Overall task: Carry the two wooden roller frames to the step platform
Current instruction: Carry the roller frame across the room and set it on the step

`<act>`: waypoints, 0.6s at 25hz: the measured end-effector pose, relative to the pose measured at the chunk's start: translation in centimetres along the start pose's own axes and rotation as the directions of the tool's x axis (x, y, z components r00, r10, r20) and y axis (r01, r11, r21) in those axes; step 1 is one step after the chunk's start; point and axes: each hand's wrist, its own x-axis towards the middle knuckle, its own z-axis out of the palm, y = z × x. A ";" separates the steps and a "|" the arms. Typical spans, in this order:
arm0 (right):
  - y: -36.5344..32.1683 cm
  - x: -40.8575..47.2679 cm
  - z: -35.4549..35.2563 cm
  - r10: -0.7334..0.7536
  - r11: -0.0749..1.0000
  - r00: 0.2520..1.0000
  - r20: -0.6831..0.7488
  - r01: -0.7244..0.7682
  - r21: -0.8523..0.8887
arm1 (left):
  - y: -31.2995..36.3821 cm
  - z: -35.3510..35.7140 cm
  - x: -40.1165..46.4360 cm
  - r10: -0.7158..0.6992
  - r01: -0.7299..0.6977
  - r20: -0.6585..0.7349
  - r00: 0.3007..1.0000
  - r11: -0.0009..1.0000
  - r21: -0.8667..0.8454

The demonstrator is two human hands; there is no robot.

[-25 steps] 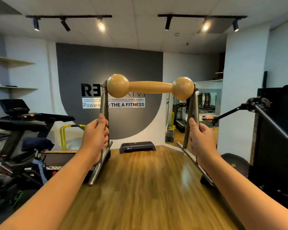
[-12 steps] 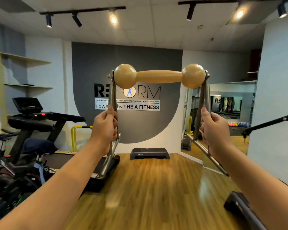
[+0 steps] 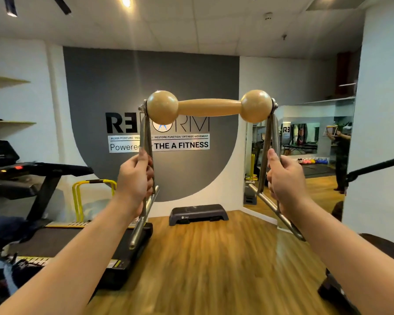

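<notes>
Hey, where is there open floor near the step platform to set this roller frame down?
The wood floor in front of the step platform is bare, bordered by the treadmill on the left and the mirror wall on the right. The left side is crowded with machines. Both hands grip the roller frame.

Your roller (image 3: 209,107) pale honey-tan wood, its side bars (image 3: 146,142) dull silver metal, step platform (image 3: 198,214) charcoal grey, floor (image 3: 214,258) warm striped wood grain, wall panel (image 3: 150,87) dark grey with black and white lettering, treadmill (image 3: 39,176) black, rails (image 3: 92,185) yellow.
</notes>
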 end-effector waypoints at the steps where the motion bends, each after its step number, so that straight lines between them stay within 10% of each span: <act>1: 1.8 2.0 0.8 0.009 1.000 1.000 -0.010 -0.009 -0.004 | -1.7 0.5 2.1 -0.002 0.002 -0.001 1.000 1.000 0.020; 15: 24.8 35.3 10.1 -0.001 1.000 1.000 0.014 0.001 -0.022 | -23.0 10.8 31.7 0.021 -0.015 -0.108 0.994 0.998 0.055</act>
